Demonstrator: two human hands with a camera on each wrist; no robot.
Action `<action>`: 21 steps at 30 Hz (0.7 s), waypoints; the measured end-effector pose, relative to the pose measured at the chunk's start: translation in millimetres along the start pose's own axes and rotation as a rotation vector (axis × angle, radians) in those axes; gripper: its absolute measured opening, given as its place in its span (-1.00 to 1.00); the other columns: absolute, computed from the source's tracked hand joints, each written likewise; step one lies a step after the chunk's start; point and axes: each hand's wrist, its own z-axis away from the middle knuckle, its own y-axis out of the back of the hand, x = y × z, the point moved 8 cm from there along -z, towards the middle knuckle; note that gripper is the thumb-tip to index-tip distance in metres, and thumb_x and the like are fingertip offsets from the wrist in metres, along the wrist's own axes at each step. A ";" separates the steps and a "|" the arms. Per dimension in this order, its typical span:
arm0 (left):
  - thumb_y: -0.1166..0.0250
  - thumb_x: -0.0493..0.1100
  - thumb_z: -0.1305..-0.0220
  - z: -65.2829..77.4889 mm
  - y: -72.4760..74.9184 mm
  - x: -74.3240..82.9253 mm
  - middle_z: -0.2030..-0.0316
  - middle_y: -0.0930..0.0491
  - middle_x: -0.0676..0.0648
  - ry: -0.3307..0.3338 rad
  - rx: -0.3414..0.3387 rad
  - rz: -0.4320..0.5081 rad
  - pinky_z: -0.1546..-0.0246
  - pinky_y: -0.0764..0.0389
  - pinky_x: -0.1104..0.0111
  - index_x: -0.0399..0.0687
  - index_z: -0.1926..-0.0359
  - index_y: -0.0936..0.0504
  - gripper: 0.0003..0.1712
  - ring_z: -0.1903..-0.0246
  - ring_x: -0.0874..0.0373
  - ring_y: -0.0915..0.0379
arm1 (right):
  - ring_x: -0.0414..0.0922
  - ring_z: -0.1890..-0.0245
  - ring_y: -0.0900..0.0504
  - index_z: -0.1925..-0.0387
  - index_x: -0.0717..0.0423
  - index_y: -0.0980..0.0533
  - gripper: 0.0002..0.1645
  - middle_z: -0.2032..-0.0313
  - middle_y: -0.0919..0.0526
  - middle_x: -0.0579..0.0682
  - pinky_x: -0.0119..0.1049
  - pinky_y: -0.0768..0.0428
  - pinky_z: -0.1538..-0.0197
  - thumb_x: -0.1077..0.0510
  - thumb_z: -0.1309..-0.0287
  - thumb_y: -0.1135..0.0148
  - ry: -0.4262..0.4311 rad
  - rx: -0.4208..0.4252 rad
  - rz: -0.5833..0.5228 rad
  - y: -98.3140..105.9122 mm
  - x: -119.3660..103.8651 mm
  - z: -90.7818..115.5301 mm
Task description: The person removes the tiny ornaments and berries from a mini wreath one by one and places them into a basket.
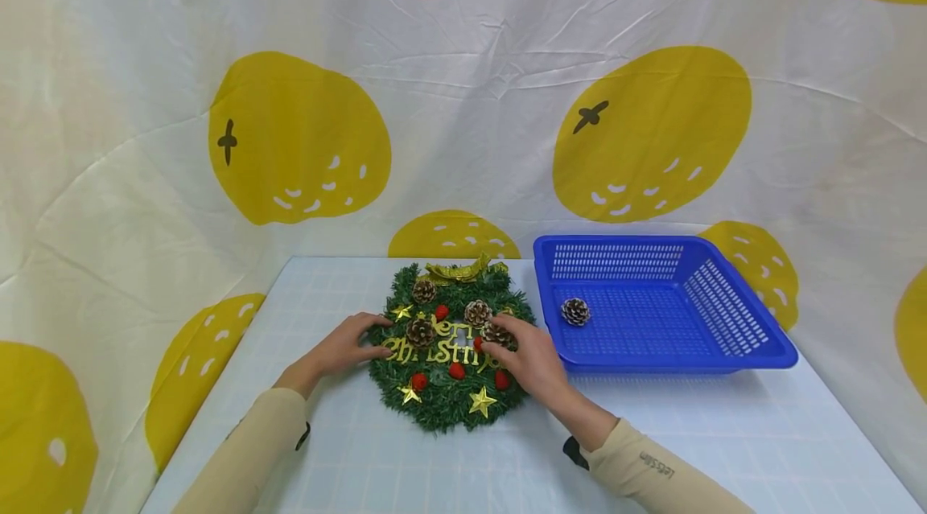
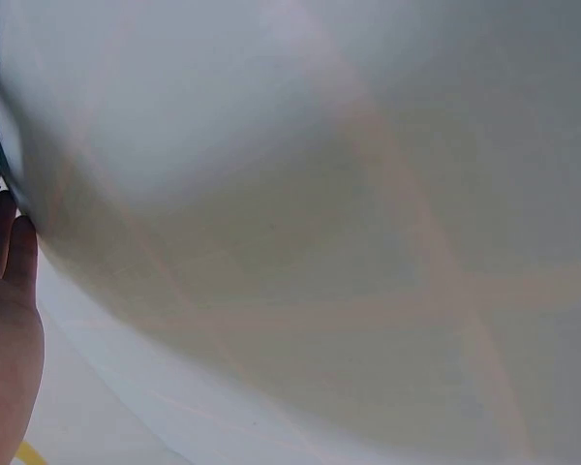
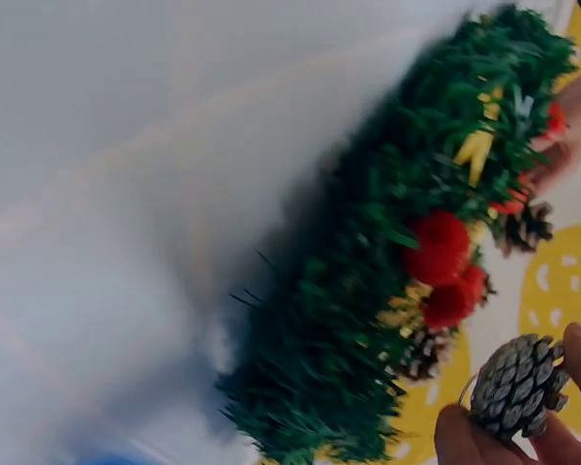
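Observation:
A green tinsel wreath lies on the table, bearing gold "Merry Christmas" lettering, gold stars, red balls, pinecones and a gold ribbon at its top. My right hand pinches a pinecone between thumb and fingers over the wreath's right side; a thin wire loop shows beside the cone in the right wrist view. At the wreath's left edge, my left hand rests with its fingers reaching onto the greenery. Only part of that hand and a sliver of wreath show in the left wrist view.
A blue plastic basket with slotted walls stands on the right of the table. One loose pinecone lies inside it, near the left wall. Behind the table hangs a white curtain printed with yellow fruit.

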 end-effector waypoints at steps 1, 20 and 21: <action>-0.37 0.13 -0.23 0.0 0.0 0.1 -0.19 -0.45 -0.23 -0.001 0.000 0.000 -0.21 -0.32 -0.14 -0.13 -0.26 -0.48 -0.32 -0.23 -0.24 -0.29 | -0.03 0.08 -0.67 -0.15 0.12 -0.57 -0.44 -0.09 -0.63 0.07 -0.03 -0.61 0.00 -0.01 -0.14 -0.41 0.001 -0.003 -0.005 1.6 -2.1 -0.8; -0.36 0.13 -0.23 -0.5 0.7 1.4 -0.20 -0.45 -0.22 -0.001 -0.005 0.014 -0.24 -0.29 -0.12 -0.11 -0.26 -0.47 -0.32 -0.25 -0.22 -0.27 | -0.25 0.61 -0.42 -0.12 -0.01 -0.60 -0.49 0.41 -0.69 -0.09 -0.31 -0.38 0.51 -0.08 -0.16 -0.38 -0.006 -0.018 0.014 49.7 -26.0 -26.0; -0.36 0.13 -0.23 -0.7 0.9 1.9 -0.20 -0.45 -0.23 -0.005 -0.006 0.012 -0.24 -0.29 -0.13 -0.12 -0.26 -0.47 -0.32 -0.24 -0.23 -0.27 | -0.23 0.56 -0.50 -0.12 0.00 -0.60 -0.49 0.36 -0.71 -0.06 -0.29 -0.44 0.48 -0.09 -0.17 -0.38 -0.003 -0.007 0.021 53.8 -26.3 -28.0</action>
